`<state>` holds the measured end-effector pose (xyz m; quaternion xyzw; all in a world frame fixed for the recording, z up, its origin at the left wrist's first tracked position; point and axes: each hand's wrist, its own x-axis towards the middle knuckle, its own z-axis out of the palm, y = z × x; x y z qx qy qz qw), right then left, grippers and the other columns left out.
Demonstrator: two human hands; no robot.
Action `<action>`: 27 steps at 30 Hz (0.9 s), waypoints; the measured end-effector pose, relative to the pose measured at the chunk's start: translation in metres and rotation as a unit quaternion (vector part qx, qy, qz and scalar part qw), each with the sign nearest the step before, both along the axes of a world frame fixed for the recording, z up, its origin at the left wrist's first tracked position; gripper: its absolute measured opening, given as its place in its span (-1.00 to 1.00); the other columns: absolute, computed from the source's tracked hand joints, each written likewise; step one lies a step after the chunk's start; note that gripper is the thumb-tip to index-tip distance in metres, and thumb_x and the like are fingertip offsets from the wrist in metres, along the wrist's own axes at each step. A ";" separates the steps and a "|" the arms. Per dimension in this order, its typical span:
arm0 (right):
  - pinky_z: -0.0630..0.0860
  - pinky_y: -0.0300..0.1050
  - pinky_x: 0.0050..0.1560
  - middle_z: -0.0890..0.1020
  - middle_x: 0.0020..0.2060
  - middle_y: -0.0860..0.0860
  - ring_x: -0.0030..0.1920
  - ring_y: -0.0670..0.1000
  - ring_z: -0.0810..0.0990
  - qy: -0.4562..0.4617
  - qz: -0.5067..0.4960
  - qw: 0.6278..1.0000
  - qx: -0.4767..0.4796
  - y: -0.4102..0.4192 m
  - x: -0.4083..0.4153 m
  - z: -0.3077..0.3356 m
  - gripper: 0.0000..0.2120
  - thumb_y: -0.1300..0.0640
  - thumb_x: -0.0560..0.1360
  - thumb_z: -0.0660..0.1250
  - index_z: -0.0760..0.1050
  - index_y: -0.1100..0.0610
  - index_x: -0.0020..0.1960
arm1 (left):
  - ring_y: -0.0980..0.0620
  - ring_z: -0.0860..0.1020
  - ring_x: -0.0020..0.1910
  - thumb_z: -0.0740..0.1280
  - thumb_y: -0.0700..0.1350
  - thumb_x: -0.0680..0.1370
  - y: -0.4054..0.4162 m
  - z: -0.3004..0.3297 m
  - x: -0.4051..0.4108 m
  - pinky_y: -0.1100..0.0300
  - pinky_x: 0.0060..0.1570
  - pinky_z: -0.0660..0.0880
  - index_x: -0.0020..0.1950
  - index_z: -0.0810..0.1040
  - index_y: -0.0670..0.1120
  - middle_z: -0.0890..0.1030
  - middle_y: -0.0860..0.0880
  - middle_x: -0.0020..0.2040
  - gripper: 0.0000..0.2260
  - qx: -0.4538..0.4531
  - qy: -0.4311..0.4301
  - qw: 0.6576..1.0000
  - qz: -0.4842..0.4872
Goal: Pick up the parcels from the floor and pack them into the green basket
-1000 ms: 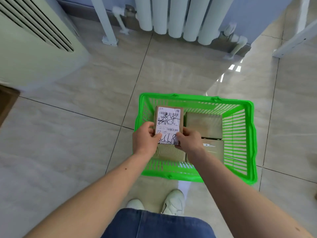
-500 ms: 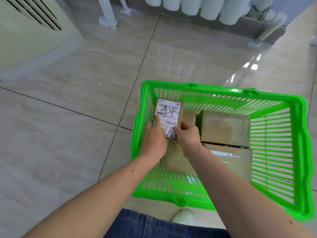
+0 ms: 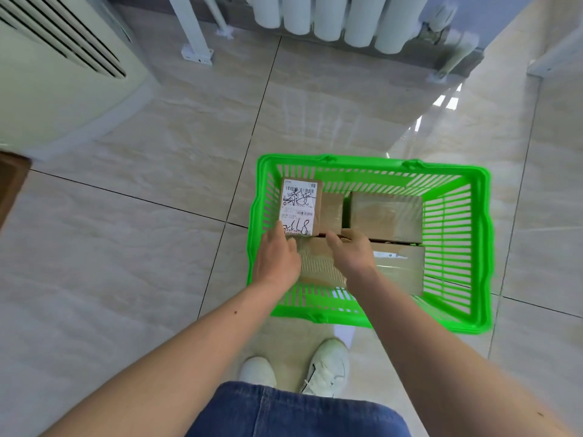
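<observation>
Basket (image 3: 479, 247), green plastic w/ slotted walls, stands on the tiled floor (image 3: 142, 247) just in front of the person's white shoes (image 3: 328, 367). Labelled parcel (image 3: 301, 208), a small cardboard box w/ a white shipping label and black handwriting, sits in the far-left corner of the basket, against the left wall. Left hand (image 3: 277, 260) is at the near-left corner of this parcel; thumb touches the label's lower edge, fingers are loosely bent, and no firm grip on it is visible. Right hand (image 3: 350, 250) is just beside the parcel's near-right corner, fingers relaxed and spread, resting on the cardboard below, holding nothing. Three other brown boxes are in the basket: a small one (image 3: 331, 212) right next to the labelled parcel, a taped one (image 3: 386, 216) in the far-right part, and a long one (image 3: 400, 269) along the near side, partly under both hands. Radiator (image 3: 331, 17) is by the far wall, an air conditioner unit (image 3: 47, 74) at the left.
</observation>
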<state>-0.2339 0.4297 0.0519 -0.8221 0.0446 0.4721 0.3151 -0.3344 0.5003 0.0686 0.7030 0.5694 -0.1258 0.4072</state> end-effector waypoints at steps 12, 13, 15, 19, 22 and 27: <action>0.57 0.21 0.14 0.65 -0.10 0.06 0.03 0.12 0.65 -0.042 -0.129 0.990 0.025 -0.085 0.025 0.185 -0.70 0.00 0.43 0.34 0.60 0.15 0.06 | -0.23 0.54 0.12 0.18 -0.05 0.60 -0.043 0.188 0.037 -0.02 0.10 0.46 0.07 0.51 -0.20 0.60 -0.23 0.10 -0.76 -0.050 -0.044 0.998 0.007; 0.57 0.21 0.16 0.65 -0.07 0.08 0.05 0.13 0.64 -0.046 -0.153 0.987 0.024 -0.093 0.026 0.197 -0.70 0.00 0.43 0.35 0.59 0.16 0.07 | -0.23 0.54 0.12 0.19 -0.05 0.60 -0.047 0.202 0.041 -0.02 0.10 0.46 0.07 0.52 -0.20 0.61 -0.23 0.09 -0.75 -0.049 -0.044 0.998 -0.006; 0.55 0.21 0.18 0.66 -0.01 0.10 0.08 0.14 0.63 -0.049 -0.188 0.981 0.028 -0.111 0.030 0.218 -0.71 0.00 0.42 0.34 0.58 0.13 0.07 | -0.19 0.54 0.17 0.20 -0.04 0.60 -0.058 0.224 0.048 0.00 0.15 0.47 0.13 0.55 -0.17 0.62 -0.19 0.14 -0.74 -0.048 -0.051 0.997 -0.032; 0.56 0.19 0.19 0.65 -0.12 0.00 0.05 0.10 0.65 -0.037 -0.233 0.971 0.044 -0.150 0.037 0.255 -0.87 0.03 0.43 0.33 0.54 0.05 -0.06 | -0.14 0.49 0.30 0.19 -0.02 0.62 -0.088 0.259 0.068 0.06 0.26 0.41 0.28 0.51 -0.13 0.56 -0.12 0.30 -0.68 -0.070 -0.056 0.993 -0.075; 0.56 0.19 0.18 0.63 -0.14 -0.03 0.05 0.09 0.65 -0.042 -0.263 0.963 0.049 -0.182 0.047 0.274 -0.80 0.04 0.46 0.33 0.55 0.10 0.03 | -0.10 0.50 0.28 0.18 -0.01 0.62 -0.114 0.277 0.086 0.10 0.20 0.39 0.28 0.52 -0.12 0.57 -0.09 0.28 -0.69 -0.076 -0.062 0.989 -0.115; 0.60 0.18 0.12 0.58 -0.20 -0.05 -0.11 0.07 0.61 -0.041 -0.308 0.948 0.061 -0.238 0.070 0.291 -0.79 0.09 0.52 0.31 0.53 0.17 0.09 | -0.07 0.49 0.30 0.19 0.02 0.60 -0.166 0.295 0.116 0.08 0.27 0.41 0.31 0.51 -0.09 0.56 -0.06 0.31 -0.65 -0.075 -0.067 0.982 -0.160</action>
